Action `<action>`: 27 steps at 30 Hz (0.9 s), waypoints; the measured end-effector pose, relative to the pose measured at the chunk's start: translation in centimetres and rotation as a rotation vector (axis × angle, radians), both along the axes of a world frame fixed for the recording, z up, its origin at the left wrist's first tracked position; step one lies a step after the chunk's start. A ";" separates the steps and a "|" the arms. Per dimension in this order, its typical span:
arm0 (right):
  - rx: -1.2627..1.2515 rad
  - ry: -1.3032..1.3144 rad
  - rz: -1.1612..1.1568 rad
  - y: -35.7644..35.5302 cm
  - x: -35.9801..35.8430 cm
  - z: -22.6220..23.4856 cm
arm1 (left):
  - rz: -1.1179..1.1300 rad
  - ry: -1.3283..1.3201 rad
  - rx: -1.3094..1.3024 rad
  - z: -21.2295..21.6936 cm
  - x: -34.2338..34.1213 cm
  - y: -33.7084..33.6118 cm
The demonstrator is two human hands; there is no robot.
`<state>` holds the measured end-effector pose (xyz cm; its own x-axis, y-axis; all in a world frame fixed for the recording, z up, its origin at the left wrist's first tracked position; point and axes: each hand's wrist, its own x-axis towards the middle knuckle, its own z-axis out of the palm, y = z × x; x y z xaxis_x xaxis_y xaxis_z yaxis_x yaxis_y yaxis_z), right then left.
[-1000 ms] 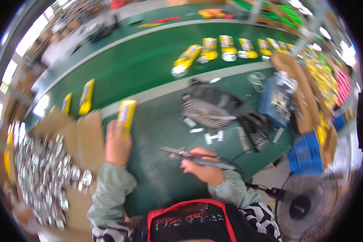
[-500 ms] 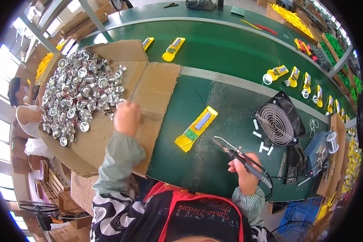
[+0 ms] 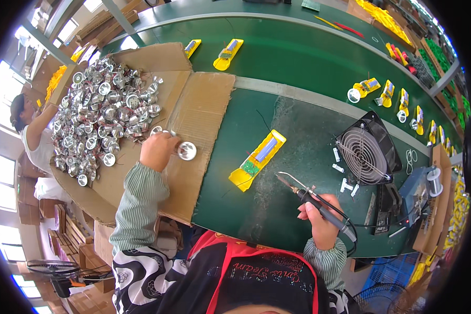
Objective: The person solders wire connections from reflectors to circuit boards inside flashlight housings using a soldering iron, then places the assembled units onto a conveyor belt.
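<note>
My left hand [image 3: 158, 150] is closed at the near edge of a heap of silvery lamp reflector cups [image 3: 110, 99] on cardboard. One reflector cup [image 3: 187, 150] shows at its right side, gripped by fingers that are partly hidden; another cup [image 3: 156, 131] touches the far side of the fingers. In my right hand [image 3: 322, 222] is a soldering iron [image 3: 319, 208] with a thin curved metal tube beside its tip. Between my hands, a yellow flashlight housing [image 3: 258, 159] lies on the green bench, holding a blue-violet battery and a green circuit board, with thin wires sticking out.
A cooling fan [image 3: 361, 152] stands at the right, with small white plastic parts [image 3: 345, 184] beside it. Behind it sit a blue soldering station [image 3: 411, 196] and a solder spool [image 3: 434, 180]. Several yellow housings line the far belt [image 3: 298, 57]. Another person [image 3: 31, 128] works at the far left.
My left hand has shifted slightly left and nearer me, and a reflector cup now shows at its right side. My right hand keeps the soldering iron in nearly the same place.
</note>
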<state>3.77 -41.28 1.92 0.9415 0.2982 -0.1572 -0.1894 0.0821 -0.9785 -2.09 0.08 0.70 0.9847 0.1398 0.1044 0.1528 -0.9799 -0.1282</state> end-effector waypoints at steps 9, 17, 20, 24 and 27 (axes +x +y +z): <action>0.008 -0.055 0.062 0.5 -0.1 0.1 | -0.017 -0.338 -0.596 3.0 -0.2 -4.9; -0.005 -0.043 0.091 0.7 0.1 0.5 | 0.257 -0.543 -0.864 3.0 1.3 -4.1; -0.009 -0.043 0.096 0.8 0.3 0.3 | 0.252 -0.443 -0.794 4.9 0.7 -5.4; -0.022 -0.111 0.194 1.4 0.7 -0.2 | 0.001 -0.256 -0.749 3.5 0.3 -10.8; -0.022 -0.100 0.222 2.3 1.1 -0.4 | -0.066 -0.173 -0.769 0.8 0.7 -13.4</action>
